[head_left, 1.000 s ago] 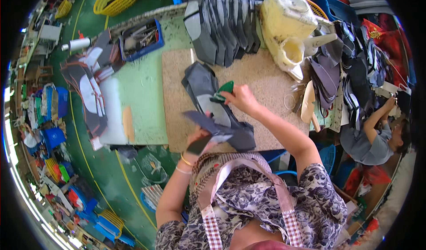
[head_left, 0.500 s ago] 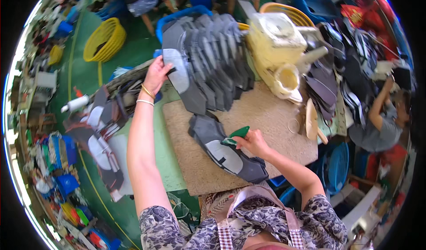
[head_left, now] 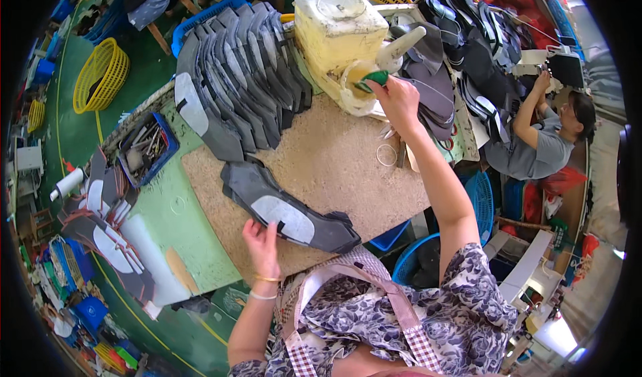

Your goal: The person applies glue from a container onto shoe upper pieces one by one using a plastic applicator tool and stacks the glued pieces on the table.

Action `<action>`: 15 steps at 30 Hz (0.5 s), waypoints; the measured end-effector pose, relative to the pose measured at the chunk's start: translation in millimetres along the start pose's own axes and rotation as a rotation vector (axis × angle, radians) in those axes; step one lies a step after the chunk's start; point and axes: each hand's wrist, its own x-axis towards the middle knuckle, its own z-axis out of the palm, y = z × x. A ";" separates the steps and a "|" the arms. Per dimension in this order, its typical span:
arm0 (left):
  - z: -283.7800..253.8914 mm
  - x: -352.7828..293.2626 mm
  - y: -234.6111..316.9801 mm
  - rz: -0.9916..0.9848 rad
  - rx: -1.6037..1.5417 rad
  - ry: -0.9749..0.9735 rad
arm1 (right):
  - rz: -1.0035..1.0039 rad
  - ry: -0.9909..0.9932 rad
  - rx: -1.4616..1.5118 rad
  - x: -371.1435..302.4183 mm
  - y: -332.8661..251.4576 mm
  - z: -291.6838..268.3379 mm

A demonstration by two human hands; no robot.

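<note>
The right hand (head_left: 399, 101) pinches a green scraper (head_left: 377, 78) at the mouth of a yellowed cup (head_left: 352, 101), beyond the board (head_left: 354, 156); the grip sits high, perhaps to keep fingers clear of the cup. The left hand (head_left: 263, 248), fingers spread, is at the near edge of the dark grey pieces (head_left: 286, 219) lying on the board's near side, seemingly to steady them, though I cannot tell whether it presses. Left of the board's far side, more grey pieces (head_left: 231, 82) overlap in a fan, which likely leaves each edge easy to grasp. Left of the board is a blue tool tray (head_left: 168, 135).
</note>
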 end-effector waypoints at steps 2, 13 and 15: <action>12.9 -5.0 -7.7 0.117 -0.038 0.014 | 0.099 -0.172 0.077 3.9 8.7 0.6; 23.8 -11.7 -27.7 0.708 0.676 0.232 | 0.494 -0.613 1.086 -85.0 -60.1 14.6; 31.0 -8.4 -39.0 0.551 0.575 0.239 | 0.491 -0.719 1.123 -116.9 -84.1 37.3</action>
